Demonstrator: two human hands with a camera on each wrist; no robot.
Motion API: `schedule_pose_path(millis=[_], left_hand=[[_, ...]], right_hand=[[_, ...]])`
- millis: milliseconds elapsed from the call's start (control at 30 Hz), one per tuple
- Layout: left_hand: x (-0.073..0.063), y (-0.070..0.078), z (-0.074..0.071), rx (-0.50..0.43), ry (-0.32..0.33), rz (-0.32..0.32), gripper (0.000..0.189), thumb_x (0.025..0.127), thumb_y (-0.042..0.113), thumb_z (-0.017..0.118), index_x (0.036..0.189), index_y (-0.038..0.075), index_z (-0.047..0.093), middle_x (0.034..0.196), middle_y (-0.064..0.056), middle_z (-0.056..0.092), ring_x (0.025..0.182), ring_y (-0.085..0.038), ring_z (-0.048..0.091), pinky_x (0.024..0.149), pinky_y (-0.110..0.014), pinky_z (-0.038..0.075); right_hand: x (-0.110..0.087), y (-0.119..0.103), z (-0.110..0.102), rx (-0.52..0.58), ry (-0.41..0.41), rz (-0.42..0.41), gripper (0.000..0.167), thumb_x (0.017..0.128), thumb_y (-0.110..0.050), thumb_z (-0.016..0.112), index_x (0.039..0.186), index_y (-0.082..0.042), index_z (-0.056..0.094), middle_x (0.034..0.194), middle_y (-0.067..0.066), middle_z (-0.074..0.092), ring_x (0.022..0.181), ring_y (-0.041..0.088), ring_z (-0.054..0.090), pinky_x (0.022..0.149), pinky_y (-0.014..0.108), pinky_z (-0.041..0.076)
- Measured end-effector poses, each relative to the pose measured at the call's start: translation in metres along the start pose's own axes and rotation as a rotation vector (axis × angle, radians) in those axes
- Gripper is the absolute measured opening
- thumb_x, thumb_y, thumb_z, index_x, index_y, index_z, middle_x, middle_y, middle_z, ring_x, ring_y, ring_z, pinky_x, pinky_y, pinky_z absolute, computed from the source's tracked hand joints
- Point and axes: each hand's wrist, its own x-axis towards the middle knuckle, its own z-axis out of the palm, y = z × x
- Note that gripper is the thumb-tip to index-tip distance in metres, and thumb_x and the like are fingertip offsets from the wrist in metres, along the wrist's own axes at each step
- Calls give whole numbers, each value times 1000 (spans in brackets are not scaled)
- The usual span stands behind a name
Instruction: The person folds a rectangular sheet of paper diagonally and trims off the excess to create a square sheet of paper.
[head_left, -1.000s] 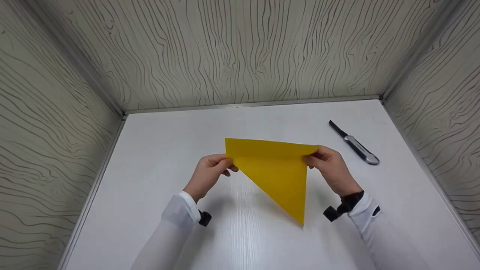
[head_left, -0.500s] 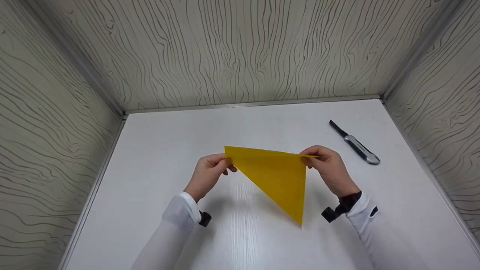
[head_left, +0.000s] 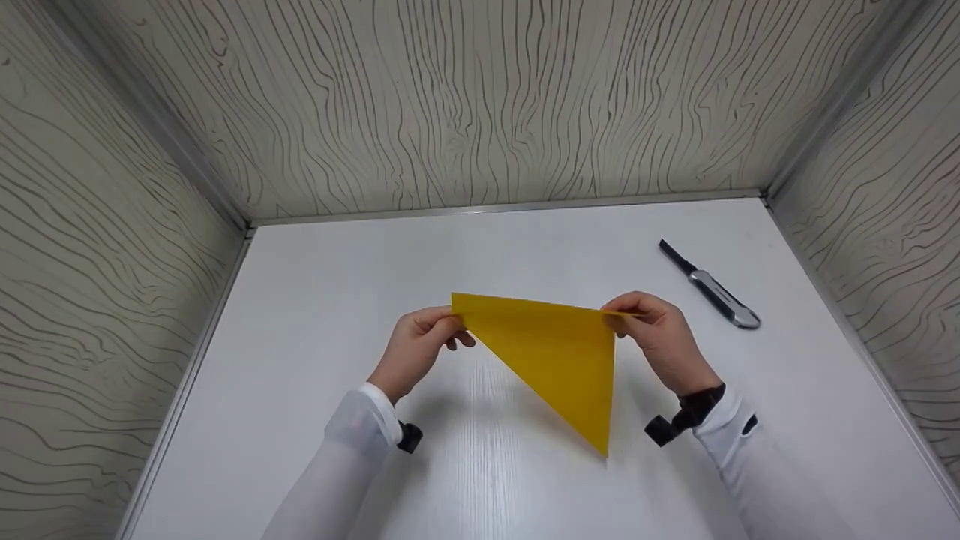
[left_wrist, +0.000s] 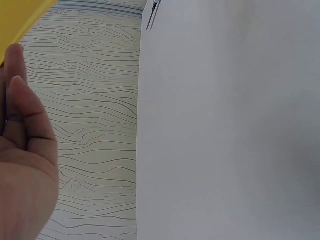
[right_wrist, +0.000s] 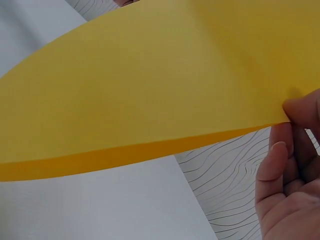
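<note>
A folded sheet of yellow paper, roughly a triangle pointing down, is held up over the white table between both hands. My left hand pinches its upper left edge between thumb and fingers. At the upper right my right hand pinches the opposite edge, with a narrow tip of paper lying across the fingers. In the right wrist view two layers of the yellow paper part slightly along the lower edge, and the right thumb presses on them. Only a corner of the paper appears in the left wrist view.
A utility knife with a grey and black handle lies on the white table, beyond the right hand. Wood-grain patterned panels enclose the table at the back and sides.
The paper's upper right part has turned down, its top edge sinking toward the right fingers, mostly in the first half second. Both hands stay in nearly the same places.
</note>
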Motion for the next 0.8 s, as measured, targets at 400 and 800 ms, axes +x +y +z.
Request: schedule_pose_path(millis=[400,800], left_hand=[[0,-3,1,-1,33,18,26,105,29,57,118,23,78,108,-6,75,92,-30,69,84,-35,54],[-2,-4,3,-14,73,28,27,105,26,55,117,23,78,107,-6,74,89,-30,69,82,-35,53]], right_hand=[[-1,0,3,58,20,-16,21,104,-11,60,112,6,70,107,14,67,90,26,57,81,31,52],[-4,0,9,140,68,-38,18,102,-4,60,107,10,70,97,11,65,87,26,55,79,30,51]])
